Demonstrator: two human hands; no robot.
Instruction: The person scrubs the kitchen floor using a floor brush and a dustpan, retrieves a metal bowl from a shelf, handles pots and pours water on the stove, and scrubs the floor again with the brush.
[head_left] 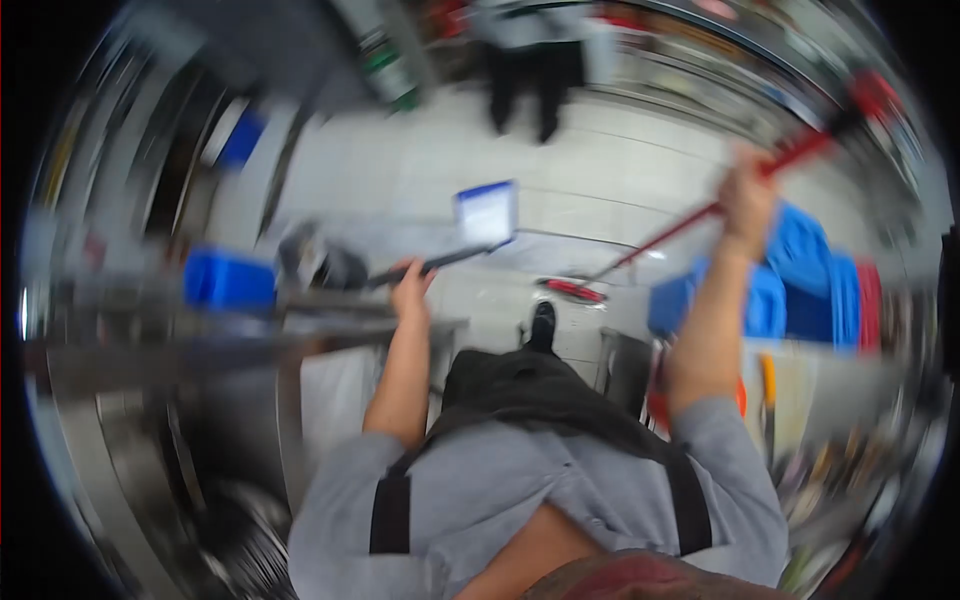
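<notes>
My right hand (748,200) is closed around the long red handle of a broom (660,238). The handle slants down to a narrow red head (573,290) on the floor, just ahead of my shoe; its bristles are too blurred to make out. At its upper end the handle reaches toward the right-hand shelving. In my left hand (411,287) is the dark handle of a long-handled dustpan (487,213). The pan is white with a blue rim and is held out ahead of me, left of the broom head. Motion blurs both hands.
Another person (535,60) in dark trousers stands ahead on the tiled floor (600,150). Blue bins (800,260) are at my right, with a blue container (230,279) at my left. Metal counters flank me, and a green-and-white container (388,70) stands at the upper left.
</notes>
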